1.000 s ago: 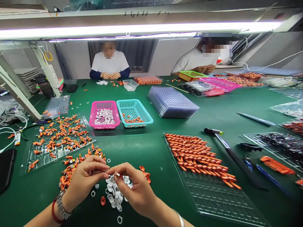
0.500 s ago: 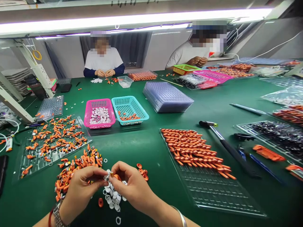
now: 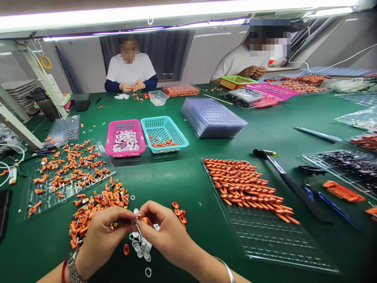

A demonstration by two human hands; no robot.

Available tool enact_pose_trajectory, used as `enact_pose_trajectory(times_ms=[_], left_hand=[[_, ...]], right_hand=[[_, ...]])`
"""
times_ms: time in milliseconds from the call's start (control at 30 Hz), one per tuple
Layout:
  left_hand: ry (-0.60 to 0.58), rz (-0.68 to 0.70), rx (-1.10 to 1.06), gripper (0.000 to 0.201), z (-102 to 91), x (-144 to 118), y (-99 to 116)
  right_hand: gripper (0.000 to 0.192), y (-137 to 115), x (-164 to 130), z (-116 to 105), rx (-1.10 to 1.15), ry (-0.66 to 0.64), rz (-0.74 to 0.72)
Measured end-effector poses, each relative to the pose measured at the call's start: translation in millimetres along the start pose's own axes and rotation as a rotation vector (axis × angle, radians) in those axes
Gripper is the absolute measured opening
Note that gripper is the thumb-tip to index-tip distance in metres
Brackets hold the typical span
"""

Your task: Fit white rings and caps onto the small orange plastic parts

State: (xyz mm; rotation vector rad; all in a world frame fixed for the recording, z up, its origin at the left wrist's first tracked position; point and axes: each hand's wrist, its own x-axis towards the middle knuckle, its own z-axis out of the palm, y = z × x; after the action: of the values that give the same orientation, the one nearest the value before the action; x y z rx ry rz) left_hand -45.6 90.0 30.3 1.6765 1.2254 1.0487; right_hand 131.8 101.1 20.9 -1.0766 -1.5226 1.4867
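Note:
My right hand (image 3: 165,230) is closed, thumb and fingers pinching an orange earbud shell (image 3: 147,221). Close against it, my left hand (image 3: 107,230) pinches at the shell's near end, where a small silvery part (image 3: 134,221) shows between the fingertips; its exact shape is hidden. Below both hands lies a pile of white rings and discs (image 3: 141,247). One loose white ring (image 3: 148,272) and an orange cap (image 3: 126,249) rest apart from it. Left of my hands is a heap of orange earbud shells (image 3: 110,198) with wires. Several orange caps (image 3: 179,214) sit beyond my right hand.
A clear tray (image 3: 73,190) of orange shells lies left. Pink (image 3: 110,141) and turquoise (image 3: 184,142) baskets stand ahead, beside stacked clear trays (image 3: 213,118). Right are a tray (image 3: 265,241) of orange stems and a black-handled tool (image 3: 303,196). Two people work across the table.
The view has tilted down and turned slightly left, so background things sit higher and further right. Both hands stay together at the orange shell; their fingertips have shifted only slightly.

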Motion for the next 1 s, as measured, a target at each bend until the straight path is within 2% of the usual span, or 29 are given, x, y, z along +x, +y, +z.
enact_pose_trajectory(times_ms=[200, 367, 633, 800, 900, 1000], left_hand=[[0.004, 0.026, -0.023, 0.032, 1.9, -2.4, 1.2], [0.026, 0.111, 0.026, 0.046, 2.6, -6.1, -1.3], [0.103, 0.192, -0.036, 0.048, 2.7, -14.7, -3.8], [0.156, 0.125, -0.097, 0.041, 6.0, -18.2, 3.2], [0.140, 0.071, -0.106, 0.033, 6.5, -18.3, 3.7], [0.081, -0.030, -0.096, 0.033, 2.1, -11.6, 5.1]], right_hand=[[0.010, 0.8, -0.7, 0.3, -0.036, 0.000, 0.003], [0.013, 0.5, -0.1, 0.1, -0.023, 0.012, 0.002], [0.022, 1.9, 2.5, 1.5, 0.260, -0.071, 0.086], [0.028, 7.0, 0.8, 6.7, 0.310, -0.079, 0.089], [0.026, 9.2, 0.0, 8.6, 0.283, -0.082, 0.066], [0.019, 6.1, -0.7, 6.8, 0.139, -0.034, -0.006]])
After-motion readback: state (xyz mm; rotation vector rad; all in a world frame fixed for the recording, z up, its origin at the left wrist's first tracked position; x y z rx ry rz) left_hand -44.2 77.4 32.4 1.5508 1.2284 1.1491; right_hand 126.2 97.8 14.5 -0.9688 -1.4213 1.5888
